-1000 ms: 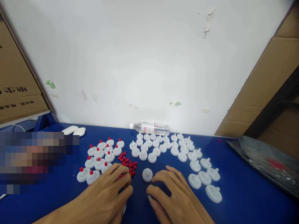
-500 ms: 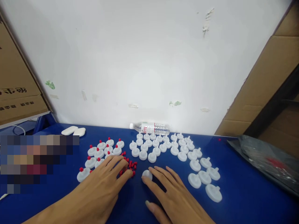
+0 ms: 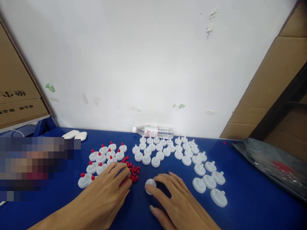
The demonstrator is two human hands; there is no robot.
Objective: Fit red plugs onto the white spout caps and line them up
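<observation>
Over the pile of small red caps (image 3: 134, 172), my left hand (image 3: 109, 185) has its fingers bent and drawn together, with the thumb close to the index finger. Whatever its fingertips hold is hidden. My right hand (image 3: 176, 199) rests on the table with a white round plastic lid (image 3: 150, 186) between its index and middle fingers; the thumb is held apart. Left of my left hand, several white spouted lids (image 3: 84, 181) carry red caps on their spouts. Several lids with bare spouts (image 3: 155, 162) are spread from the middle to the right.
A clear plastic bottle (image 3: 164, 132) lies against the white wall. Two white oval objects (image 3: 81, 136) sit at the back left. A grey plastic bag (image 3: 271, 169) with something red inside lies at right. Cardboard (image 3: 254, 105) stands on both sides. A blurred patch covers the far left.
My left hand's fingers and thumb have drawn together over the red caps. My right hand and its lid have hardly moved. The whole view has shifted slightly.
</observation>
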